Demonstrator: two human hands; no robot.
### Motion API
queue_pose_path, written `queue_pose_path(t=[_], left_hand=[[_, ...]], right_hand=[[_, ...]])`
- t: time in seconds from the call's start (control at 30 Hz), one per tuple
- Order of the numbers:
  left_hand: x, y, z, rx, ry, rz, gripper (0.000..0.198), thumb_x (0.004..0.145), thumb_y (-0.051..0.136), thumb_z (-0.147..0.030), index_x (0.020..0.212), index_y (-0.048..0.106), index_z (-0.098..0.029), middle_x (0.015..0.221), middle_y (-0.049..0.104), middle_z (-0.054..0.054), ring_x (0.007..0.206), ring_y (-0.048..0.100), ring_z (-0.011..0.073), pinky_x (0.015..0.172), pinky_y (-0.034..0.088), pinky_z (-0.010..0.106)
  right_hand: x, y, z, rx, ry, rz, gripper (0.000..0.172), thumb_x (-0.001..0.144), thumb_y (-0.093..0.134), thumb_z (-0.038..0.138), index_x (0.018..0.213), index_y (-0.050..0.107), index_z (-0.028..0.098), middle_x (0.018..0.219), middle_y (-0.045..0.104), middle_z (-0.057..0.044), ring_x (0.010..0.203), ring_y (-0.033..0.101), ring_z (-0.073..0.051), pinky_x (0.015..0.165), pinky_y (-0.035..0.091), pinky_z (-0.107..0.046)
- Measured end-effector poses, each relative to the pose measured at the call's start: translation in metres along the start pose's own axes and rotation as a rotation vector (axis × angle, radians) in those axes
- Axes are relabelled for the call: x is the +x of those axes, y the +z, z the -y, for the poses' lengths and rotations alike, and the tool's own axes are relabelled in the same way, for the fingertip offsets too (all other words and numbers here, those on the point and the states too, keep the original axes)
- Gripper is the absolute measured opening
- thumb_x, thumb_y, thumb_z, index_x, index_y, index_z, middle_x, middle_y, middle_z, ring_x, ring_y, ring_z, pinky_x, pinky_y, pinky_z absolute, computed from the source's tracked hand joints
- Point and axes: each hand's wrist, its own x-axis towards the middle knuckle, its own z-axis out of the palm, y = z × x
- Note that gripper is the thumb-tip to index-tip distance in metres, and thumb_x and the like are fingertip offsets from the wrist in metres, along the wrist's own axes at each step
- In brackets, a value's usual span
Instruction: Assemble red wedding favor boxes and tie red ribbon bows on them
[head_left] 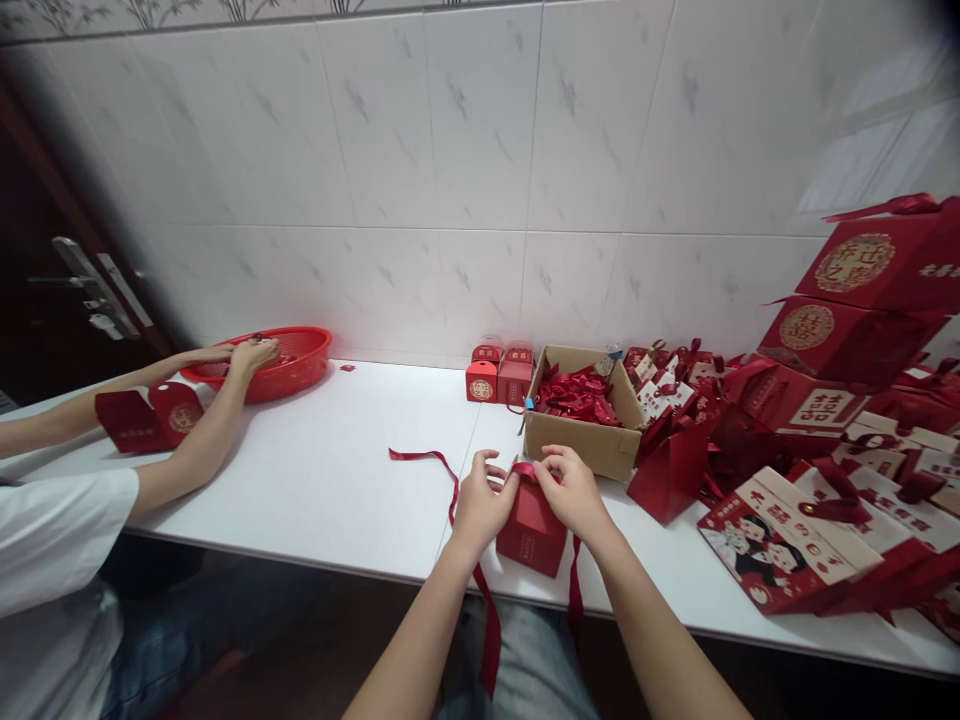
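Ribbon atop the red box on the white table, pinched by left hand and right hand, seems soft and slippery, while the box, likely light and crushable, suits gentle side holds.

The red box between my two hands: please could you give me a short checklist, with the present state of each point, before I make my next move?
1. Both hands at the work: ok. The left hand and right hand meet at the red ribbon on top.
2. Red box supported: ok, on the white table, near its front edge.
3. Ribbon lengths kept on the table: not ok, some hang past the front edge.
4. Ribbon pinched firmly: cannot tell, fingers hide it.
5. Co-worker's hands away from the box: ok, they are at the red basket.
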Motion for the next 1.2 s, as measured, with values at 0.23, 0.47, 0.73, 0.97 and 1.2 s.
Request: queue_pose_path(t=[0.23, 0.47, 0.73, 0.97, 1.2], left_hand=[[-0.005, 0.001, 0.000, -0.011, 0.023, -0.022, 0.035, 0.077, 0.056, -0.042, 0.103, 0.051, -0.020, 0.083, 0.067, 0.006, 0.065, 0.064, 0.0172, 0.060, 0.047, 0.027], [-0.005, -0.001, -0.001, -0.047, 0.093, -0.036, 0.029, 0.075, 0.056, -0.032, 0.100, 0.055, -0.019, 0.089, 0.066, 0.007, 0.076, 0.065, 0.0185, 0.062, 0.048, 0.027], [-0.007, -0.006, -0.011, -0.063, 0.113, -0.004, 0.026, 0.081, 0.049, -0.039, 0.085, 0.063, -0.017, 0.089, 0.068, 0.007, 0.081, 0.063, 0.0191, 0.068, 0.047, 0.027], [0.004, -0.011, -0.008, -0.104, 0.080, 0.003, 0.030, 0.078, 0.053, -0.043, 0.067, 0.061, -0.017, 0.067, 0.065, 0.002, 0.067, 0.060, 0.0169, 0.063, 0.046, 0.026], [0.011, -0.015, -0.008, -0.231, -0.011, 0.082, 0.035, 0.069, 0.061, -0.049, 0.064, 0.057, -0.015, 0.062, 0.060, 0.001, 0.061, 0.060, 0.0161, 0.053, 0.051, 0.026]], right_hand=[[-0.001, 0.000, -0.001, 0.002, -0.014, -0.001, 0.028, 0.082, 0.048, 0.030, 0.065, 0.065, 0.016, 0.112, 0.059, -0.013, 0.104, 0.057, -0.024, 0.092, 0.041, -0.037], [-0.003, 0.001, 0.004, -0.027, -0.031, -0.007, 0.024, 0.080, 0.051, 0.026, 0.064, 0.064, 0.016, 0.112, 0.059, -0.013, 0.105, 0.056, -0.025, 0.093, 0.040, -0.037], [-0.007, 0.004, 0.008, -0.045, -0.060, -0.021, 0.025, 0.082, 0.052, 0.029, 0.066, 0.067, 0.017, 0.113, 0.059, -0.013, 0.107, 0.055, -0.025, 0.094, 0.039, -0.037], [-0.008, 0.003, 0.009, -0.067, -0.056, -0.022, 0.024, 0.081, 0.055, 0.033, 0.071, 0.072, 0.018, 0.115, 0.059, -0.013, 0.109, 0.052, -0.026, 0.095, 0.037, -0.039], [-0.005, 0.002, 0.012, -0.060, -0.035, -0.036, 0.024, 0.081, 0.056, 0.037, 0.074, 0.072, 0.020, 0.116, 0.059, -0.012, 0.111, 0.051, -0.028, 0.097, 0.036, -0.042]])
